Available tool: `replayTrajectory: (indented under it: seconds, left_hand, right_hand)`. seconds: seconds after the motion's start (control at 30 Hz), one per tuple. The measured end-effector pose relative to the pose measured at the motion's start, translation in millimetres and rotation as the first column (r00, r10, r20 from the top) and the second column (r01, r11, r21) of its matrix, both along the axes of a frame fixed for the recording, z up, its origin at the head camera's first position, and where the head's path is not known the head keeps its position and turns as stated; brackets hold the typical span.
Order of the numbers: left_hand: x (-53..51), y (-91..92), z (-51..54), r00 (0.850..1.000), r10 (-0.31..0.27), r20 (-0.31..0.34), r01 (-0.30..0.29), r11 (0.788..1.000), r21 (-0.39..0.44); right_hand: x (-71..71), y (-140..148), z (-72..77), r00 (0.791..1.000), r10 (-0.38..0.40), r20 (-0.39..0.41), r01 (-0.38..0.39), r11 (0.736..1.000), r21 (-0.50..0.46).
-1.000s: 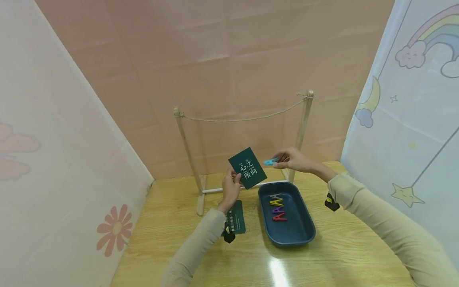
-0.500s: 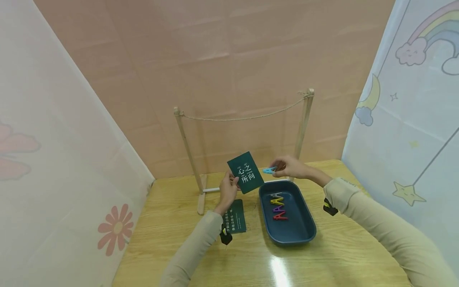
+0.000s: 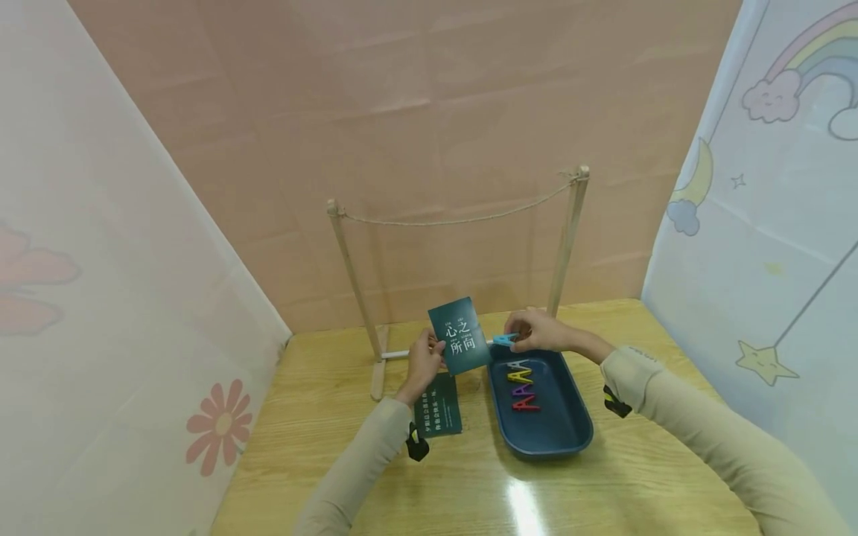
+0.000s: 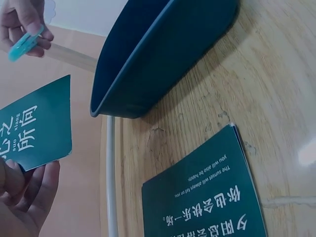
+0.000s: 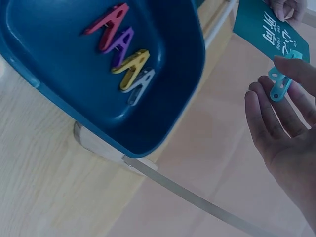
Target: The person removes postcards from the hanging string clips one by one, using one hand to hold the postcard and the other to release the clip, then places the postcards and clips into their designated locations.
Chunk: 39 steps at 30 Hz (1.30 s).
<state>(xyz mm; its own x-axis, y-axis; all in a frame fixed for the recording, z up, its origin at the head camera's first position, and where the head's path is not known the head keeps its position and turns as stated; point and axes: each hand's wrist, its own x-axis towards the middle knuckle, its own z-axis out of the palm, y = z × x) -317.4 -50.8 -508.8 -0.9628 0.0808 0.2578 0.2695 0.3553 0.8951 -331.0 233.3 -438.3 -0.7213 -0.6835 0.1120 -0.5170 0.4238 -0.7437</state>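
Observation:
My left hand (image 3: 424,359) pinches a dark green card (image 3: 459,336) with white Chinese characters by its lower left edge, held above the table. To its right, my right hand (image 3: 540,330) holds a light blue clothespin (image 3: 504,339) between thumb and fingers, just over the far rim of a dark blue tray (image 3: 556,447). Card and clothespin are apart, as the right wrist view also shows. Inside the tray lie several clothespins: a red one (image 3: 526,403), a purple one (image 3: 522,390), a yellow one (image 3: 519,377) and a grey one (image 3: 518,365).
A wooden stand with a left post (image 3: 354,279) and a right post (image 3: 568,246) carries a sagging string (image 3: 442,223) behind my hands. More green cards (image 4: 202,192) lie stacked on the table (image 3: 308,447), left of the tray. Cloth backdrops rise around the table.
Both hands have come down a little, bringing the card and the light blue clothespin lower. The card has turned slightly more upright. The clothespin is now nearer the tray's far rim.

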Motion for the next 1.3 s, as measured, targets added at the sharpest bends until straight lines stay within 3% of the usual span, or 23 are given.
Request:
replayTrajectory:
  seconds: [0.2, 0.37, 0.73, 1.13, 1.3]
  left_hand:
    - [2.7, -5.0, -0.6, 1.0, -0.005, 0.03, 0.005, 1.0, -0.006]
    - [4.6, -9.7, -4.6, 0.999, -0.006, 0.047, 0.007, 1.0, -0.028]
    - [13.9, -23.4, -20.3, 0.986, 0.012, 0.164, 0.001, 0.997, -0.079]
    - [16.6, -34.6, -38.5, 0.97, 0.027, 0.24, 0.005, 0.991, -0.133]
    - [19.9, -39.5, -44.2, 0.972, 0.021, 0.232, 0.011, 0.99, -0.139]
  right_hand:
    - [0.9, 1, -11.3, 1.0, 0.017, -0.004, -0.017, 1.0, 0.017]
    - [2.2, 0, -20.3, 0.999, -0.003, -0.053, 0.006, 0.998, 0.059]
    - [8.8, 3, -41.4, 0.997, 0.064, -0.034, -0.06, 0.99, 0.125]
    - [17.2, 1, -57.4, 0.995, 0.103, -0.017, -0.098, 0.976, 0.195]
    - [21.1, -2, -62.0, 0.996, 0.092, -0.002, -0.089, 0.97, 0.225]
